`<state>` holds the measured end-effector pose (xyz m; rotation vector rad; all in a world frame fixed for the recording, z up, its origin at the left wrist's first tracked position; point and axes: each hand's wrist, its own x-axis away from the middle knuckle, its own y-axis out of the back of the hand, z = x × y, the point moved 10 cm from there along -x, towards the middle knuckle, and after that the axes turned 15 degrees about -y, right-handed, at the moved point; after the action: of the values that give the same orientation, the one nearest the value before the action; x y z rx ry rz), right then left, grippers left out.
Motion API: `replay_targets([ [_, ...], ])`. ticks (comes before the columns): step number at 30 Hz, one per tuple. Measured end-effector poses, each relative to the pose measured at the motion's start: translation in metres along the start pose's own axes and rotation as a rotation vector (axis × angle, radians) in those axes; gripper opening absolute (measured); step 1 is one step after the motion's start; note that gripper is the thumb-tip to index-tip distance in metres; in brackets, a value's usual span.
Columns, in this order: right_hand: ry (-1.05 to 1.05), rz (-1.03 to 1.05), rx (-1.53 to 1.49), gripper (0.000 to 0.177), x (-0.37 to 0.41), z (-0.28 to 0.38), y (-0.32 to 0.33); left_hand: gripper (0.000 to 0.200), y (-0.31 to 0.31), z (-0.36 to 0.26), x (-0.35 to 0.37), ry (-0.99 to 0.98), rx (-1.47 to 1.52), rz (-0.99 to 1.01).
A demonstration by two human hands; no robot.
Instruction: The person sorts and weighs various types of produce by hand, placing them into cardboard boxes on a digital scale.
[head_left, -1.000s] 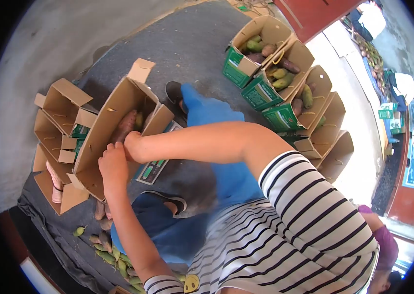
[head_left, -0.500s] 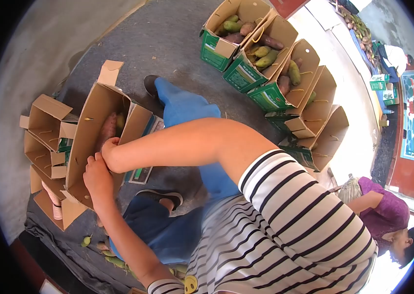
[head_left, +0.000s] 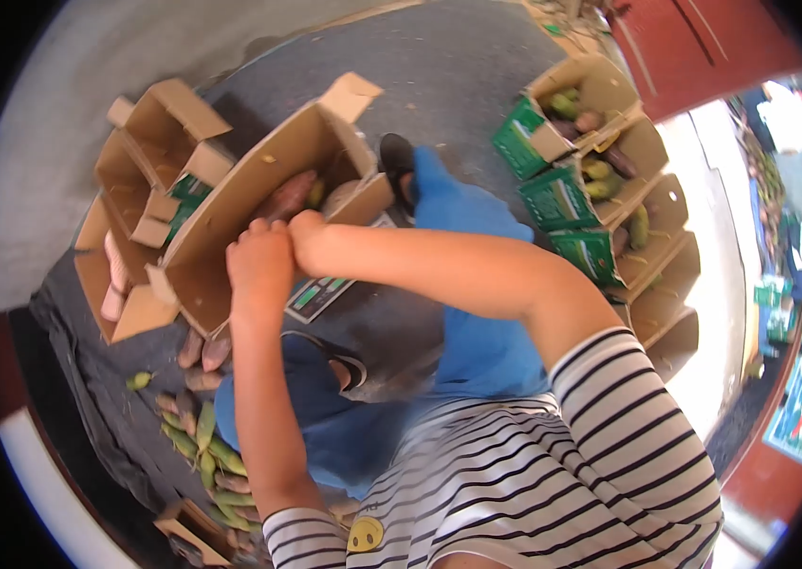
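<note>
My left hand and my right hand meet at the near side of an open cardboard box. Their fingers are curled together at its edge; whatever they pinch is hidden. Inside the box lie a reddish sweet potato and a green-yellow ear of corn, partly covered by the wall and my hands. Beneath the box, a scale with a green-lit display shows in part.
Open boxes stand at left, one holding a pink roll. Green-printed boxes with produce line the right. Ears of corn and sweet potatoes lie on the floor by my left leg. People work at the far right.
The view has swung, so the box and my hands appear farther right and more floor produce shows. Both hands stay close together at the box's near side.
</note>
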<state>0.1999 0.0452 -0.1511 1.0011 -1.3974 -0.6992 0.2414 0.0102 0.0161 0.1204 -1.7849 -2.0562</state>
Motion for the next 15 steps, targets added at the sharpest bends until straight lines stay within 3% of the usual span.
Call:
replay_targets([
  [3, 0.052, -0.085, 0.024, 0.034, 0.008, 0.001, 0.005, 0.011, -0.001, 0.001, 0.000, 0.028, -0.003, -0.018],
  [5, -0.006, -0.056, -0.121, 0.031, 0.052, -0.022, 0.037, 0.013, -0.006, 0.002, -0.001, 0.049, 0.010, -0.040],
  [15, -0.003, -0.182, -0.213, 0.021, 0.079, -0.034, 0.076, 0.014, -0.012, 0.010, 0.002, 0.136, 0.072, -0.075],
])
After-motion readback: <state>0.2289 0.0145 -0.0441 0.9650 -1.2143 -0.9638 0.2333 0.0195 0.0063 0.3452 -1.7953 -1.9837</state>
